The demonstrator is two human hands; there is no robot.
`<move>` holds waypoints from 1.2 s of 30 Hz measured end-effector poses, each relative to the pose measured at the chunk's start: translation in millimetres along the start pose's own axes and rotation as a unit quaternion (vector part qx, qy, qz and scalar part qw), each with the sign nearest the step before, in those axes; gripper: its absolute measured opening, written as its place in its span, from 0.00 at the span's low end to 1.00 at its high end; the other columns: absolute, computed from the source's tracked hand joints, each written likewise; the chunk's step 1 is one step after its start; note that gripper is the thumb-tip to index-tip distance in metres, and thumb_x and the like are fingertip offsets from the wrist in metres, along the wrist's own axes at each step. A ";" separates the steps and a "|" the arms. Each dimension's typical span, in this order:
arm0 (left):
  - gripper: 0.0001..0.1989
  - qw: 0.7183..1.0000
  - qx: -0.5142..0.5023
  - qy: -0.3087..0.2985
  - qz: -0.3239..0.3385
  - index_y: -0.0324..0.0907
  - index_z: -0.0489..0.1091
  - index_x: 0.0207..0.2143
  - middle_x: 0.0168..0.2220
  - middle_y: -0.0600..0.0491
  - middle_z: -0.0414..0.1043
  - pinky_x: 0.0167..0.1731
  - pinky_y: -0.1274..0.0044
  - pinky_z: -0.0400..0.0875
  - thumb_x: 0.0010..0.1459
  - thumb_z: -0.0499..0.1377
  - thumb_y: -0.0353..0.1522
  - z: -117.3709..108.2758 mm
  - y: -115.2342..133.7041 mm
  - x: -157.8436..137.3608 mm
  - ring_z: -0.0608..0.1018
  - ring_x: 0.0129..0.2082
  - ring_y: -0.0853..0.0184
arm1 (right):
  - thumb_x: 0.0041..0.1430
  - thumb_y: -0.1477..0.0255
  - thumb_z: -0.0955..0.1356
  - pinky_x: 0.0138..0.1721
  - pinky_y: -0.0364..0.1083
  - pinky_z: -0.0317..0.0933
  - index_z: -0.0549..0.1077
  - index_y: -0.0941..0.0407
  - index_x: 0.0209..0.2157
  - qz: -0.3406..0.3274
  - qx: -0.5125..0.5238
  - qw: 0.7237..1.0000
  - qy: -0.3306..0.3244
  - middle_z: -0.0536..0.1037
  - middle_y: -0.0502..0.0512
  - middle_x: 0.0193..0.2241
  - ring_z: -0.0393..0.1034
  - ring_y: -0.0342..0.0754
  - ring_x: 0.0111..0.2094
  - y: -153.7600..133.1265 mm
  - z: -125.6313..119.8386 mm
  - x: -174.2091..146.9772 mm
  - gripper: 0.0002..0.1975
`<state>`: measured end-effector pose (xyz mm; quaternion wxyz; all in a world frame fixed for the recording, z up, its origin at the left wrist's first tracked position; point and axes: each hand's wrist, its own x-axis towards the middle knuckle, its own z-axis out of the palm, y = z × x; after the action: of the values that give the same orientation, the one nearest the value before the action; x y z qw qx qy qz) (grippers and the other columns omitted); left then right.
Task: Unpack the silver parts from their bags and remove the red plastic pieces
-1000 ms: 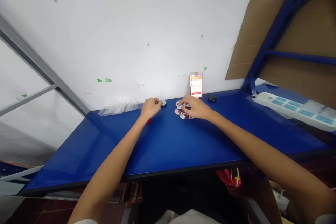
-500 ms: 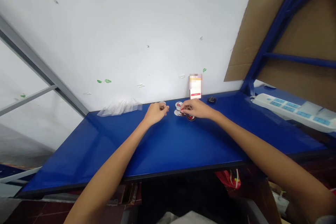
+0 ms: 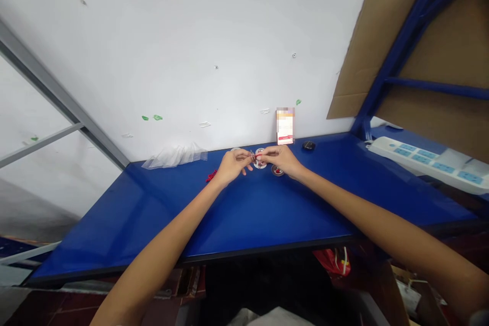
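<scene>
My left hand (image 3: 234, 165) and my right hand (image 3: 283, 159) meet over the blue table, fingertips nearly touching. The left thumb and index finger pinch a small, shiny piece too tiny to name. Between the right thumb and fingers is a thin red cord (image 3: 258, 156), its end reaching toward the left fingertips. Just beneath the fingers lies a round silver dish (image 3: 261, 166). A second round metal dish (image 3: 277, 170) with something red in it sits under the right hand. Left of the left wrist rests a small bundle of red cords (image 3: 211, 176).
Clear plastic bags (image 3: 175, 156) lie fanned out by the wall. A phone (image 3: 284, 127) leans upright against the wall, with a small black case (image 3: 308, 145) to its right. A white power strip (image 3: 428, 160) runs along the table's right side.
My left hand has moved right and my right hand slightly left, so their fingertips now come together. A red cord shows in the right fingers. The red bundle has come into view by the left wrist.
</scene>
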<state>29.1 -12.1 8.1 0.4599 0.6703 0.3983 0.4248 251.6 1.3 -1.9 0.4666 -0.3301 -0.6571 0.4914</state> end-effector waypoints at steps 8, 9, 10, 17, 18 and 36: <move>0.05 1.000 -0.004 -0.013 0.018 0.40 0.72 0.36 0.28 0.54 0.75 0.21 0.82 0.70 0.59 0.62 0.33 5.7 10.1 -5.2 0.78 0.25 0.71 | 0.52 0.62 0.82 0.47 0.53 0.79 0.77 0.49 0.60 -0.122 -0.129 0.983 -0.036 0.82 0.57 0.52 0.80 0.52 0.44 -9.8 9.7 -7.4 0.34; 0.04 1.000 0.005 -0.012 0.021 0.40 0.72 0.35 0.27 0.55 0.75 0.21 0.82 0.69 0.59 0.61 0.32 7.1 10.6 -5.7 0.77 0.23 0.72 | 0.54 0.63 0.80 0.47 0.52 0.79 0.76 0.48 0.61 -0.140 -0.150 0.978 -0.038 0.82 0.57 0.54 0.81 0.51 0.44 -11.8 12.0 -9.5 0.33; 0.03 1.000 0.013 -0.010 0.021 0.41 0.71 0.34 0.26 0.56 0.74 0.21 0.82 0.68 0.59 0.61 0.32 8.3 10.9 -6.0 0.76 0.22 0.72 | 0.57 0.64 0.79 0.46 0.52 0.80 0.77 0.48 0.61 -0.156 -0.169 0.973 -0.036 0.82 0.57 0.53 0.81 0.51 0.43 -13.3 14.1 -11.3 0.30; 0.05 0.998 0.052 0.000 0.028 0.43 0.70 0.33 0.23 0.57 0.70 0.21 0.81 0.65 0.60 0.58 0.34 -17.3 20.1 0.0 0.72 0.21 0.71 | 0.58 0.65 0.77 0.45 0.51 0.81 0.79 0.51 0.57 -0.160 -0.178 0.971 0.007 0.85 0.54 0.44 0.83 0.50 0.37 -9.5 14.0 -12.3 0.24; 0.06 0.997 0.074 0.002 0.026 0.43 0.70 0.34 0.23 0.57 0.71 0.22 0.80 0.65 0.60 0.58 0.35 -28.4 22.4 1.1 0.72 0.21 0.71 | 0.59 0.64 0.77 0.45 0.51 0.81 0.78 0.51 0.56 -0.155 -0.176 0.972 0.009 0.85 0.55 0.45 0.83 0.50 0.37 -9.5 12.5 -11.8 0.24; 0.13 0.894 0.340 -0.141 -0.256 0.45 0.72 0.17 0.17 0.54 0.69 0.19 0.76 0.57 0.42 0.72 0.39 -133.9 43.0 -11.3 0.69 0.17 0.67 | 0.58 0.60 0.79 0.46 0.51 0.79 0.80 0.49 0.53 -0.115 -0.244 0.963 -0.006 0.86 0.54 0.44 0.83 0.51 0.38 -5.6 7.6 -10.7 0.22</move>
<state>-93.7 3.6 75.8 0.3483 0.7137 0.6068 0.0320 248.3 -12.6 -0.3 0.4212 -0.3533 -0.7933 0.2617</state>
